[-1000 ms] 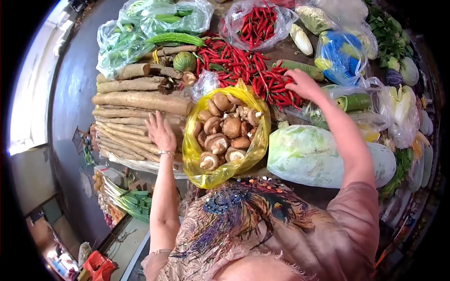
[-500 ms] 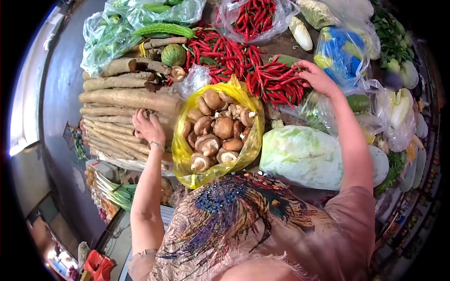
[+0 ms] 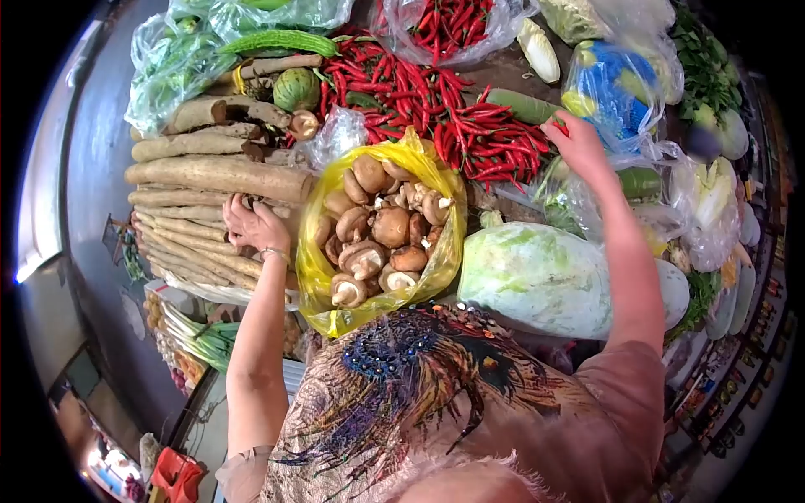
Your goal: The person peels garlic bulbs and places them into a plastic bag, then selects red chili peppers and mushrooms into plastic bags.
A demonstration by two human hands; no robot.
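My left hand [image 3: 250,226] rests on the long tan yams [image 3: 193,243] at the left, fingers bent and slightly apart, with nothing visibly held. At the right end of the red chili peppers [image 3: 495,142], my right hand [image 3: 580,147] is raised with its fingertips pinched together. A bit of red chili shows between them. Beside the pile lies a green gourd [image 3: 524,106], its end close to my right fingertips. Between my arms stands a yellow plastic bag [image 3: 312,277], its mouth wide and full of brown mushrooms [image 3: 390,226].
A large pale-green winter melon [image 3: 537,272] lies in front of my right arm. Clear bags of greens [image 3: 172,71] sit at the far left, and a bag of chilies [image 3: 449,29] at the back. Bagged cabbage [image 3: 713,197] is on the right; spring onions [image 3: 197,335] lie lower left.
My right hand has moved slightly right, away from the chili pile, its fingers now pinched on a chili. The green gourd beside it shows more. My left hand stays on the yams.
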